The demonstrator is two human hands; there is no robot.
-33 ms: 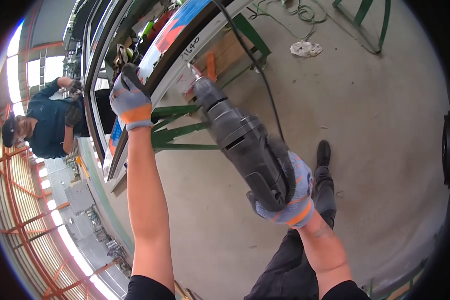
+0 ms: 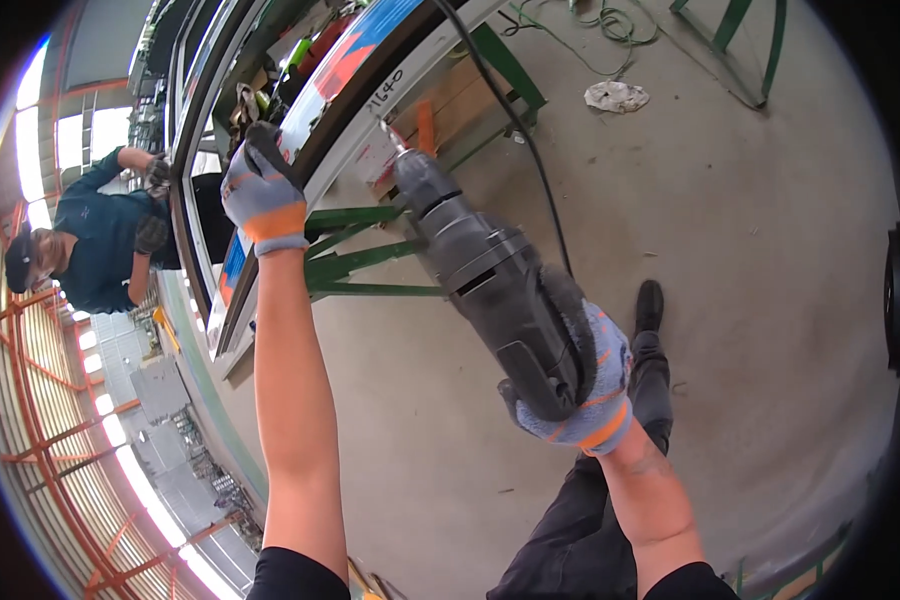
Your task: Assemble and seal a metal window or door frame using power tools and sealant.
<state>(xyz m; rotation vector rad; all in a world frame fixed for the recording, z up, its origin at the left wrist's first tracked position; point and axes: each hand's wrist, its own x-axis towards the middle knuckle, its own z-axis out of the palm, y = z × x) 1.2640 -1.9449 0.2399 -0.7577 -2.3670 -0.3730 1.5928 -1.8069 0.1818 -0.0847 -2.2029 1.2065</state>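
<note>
My right hand (image 2: 600,385), in a grey glove with orange bands and a black palm, is closed round the rear grip of a black corded power drill (image 2: 485,270). Its bit points up and left, the tip close to the pale side face of a long metal frame (image 2: 342,165). Whether the tip touches the frame, I cannot tell. Farther left along that frame, my left hand (image 2: 267,195), gloved alike, is bent over the edge with its fingers closed on it. The fingertips are partly hidden. Blue and red film covers part of the frame's top.
A co-worker (image 2: 100,235) in a dark shirt stands across the frame at left, gloved hands near its far edge. Green trestle legs (image 2: 365,255) stand under the frame. The drill's black cable (image 2: 520,130) hangs beside it. A crumpled white rag (image 2: 616,97) lies on the floor.
</note>
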